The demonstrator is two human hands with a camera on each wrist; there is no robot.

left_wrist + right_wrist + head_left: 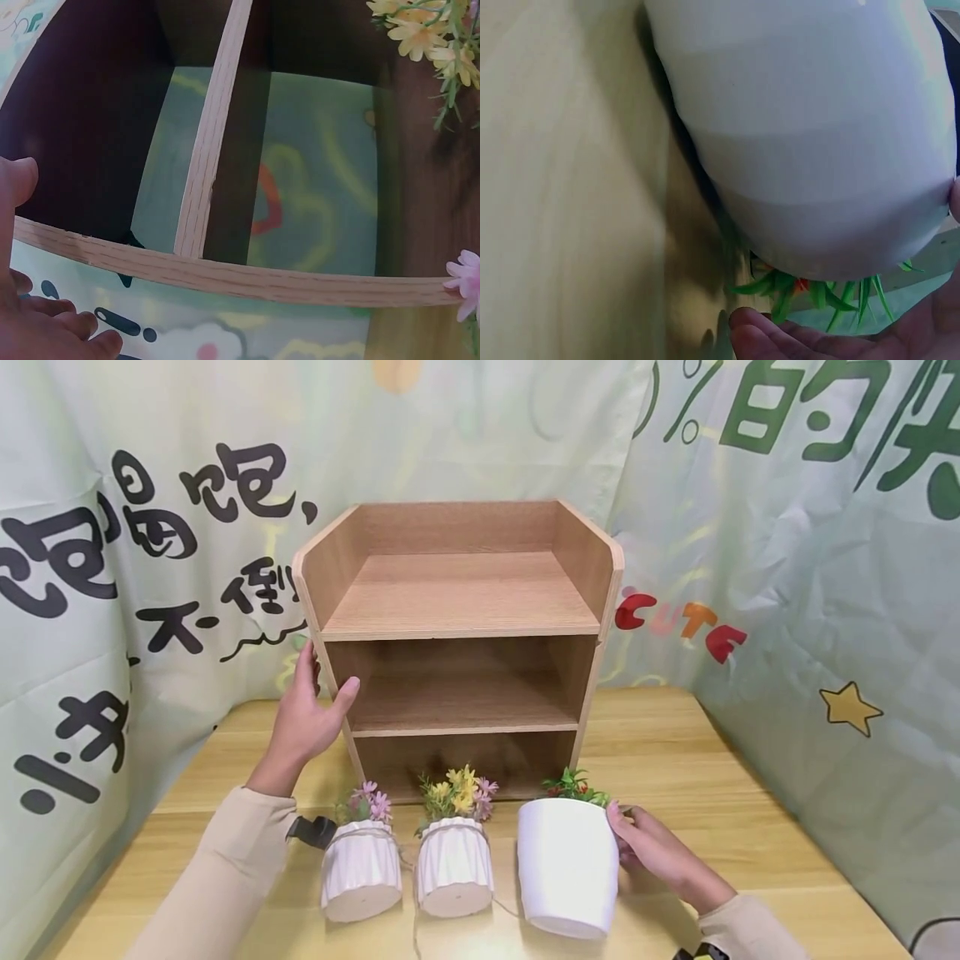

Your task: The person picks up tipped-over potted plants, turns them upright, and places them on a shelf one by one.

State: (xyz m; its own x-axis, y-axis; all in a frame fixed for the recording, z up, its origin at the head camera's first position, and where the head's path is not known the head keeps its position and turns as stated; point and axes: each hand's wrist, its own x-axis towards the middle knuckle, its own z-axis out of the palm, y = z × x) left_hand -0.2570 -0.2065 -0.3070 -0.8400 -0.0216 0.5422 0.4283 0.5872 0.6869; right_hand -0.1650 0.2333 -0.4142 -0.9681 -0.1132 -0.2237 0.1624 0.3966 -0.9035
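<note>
A wooden shelf unit (461, 597) stands upright on the table. My left hand (307, 722) holds its left side panel (142, 259), thumb over the front edge on the inner side and fingers outside. In front of the shelf lie two ribbed white flowerpots tied with twine, the left pot (362, 872) with pink flowers, the middle pot (454, 868) with yellow and pink ones. A larger smooth white pot (567, 864) with a green plant (802, 292) lies on the right. My right hand (660, 852) touches this pot near its rim with its thumb; the fingers extend beside the leaves.
The shelf has an open top tray and two compartments below. Printed cloth curtains (795, 635) close in the back and both sides of the wooden table (675, 743). A loose twine end (416, 927) trails from the small pots.
</note>
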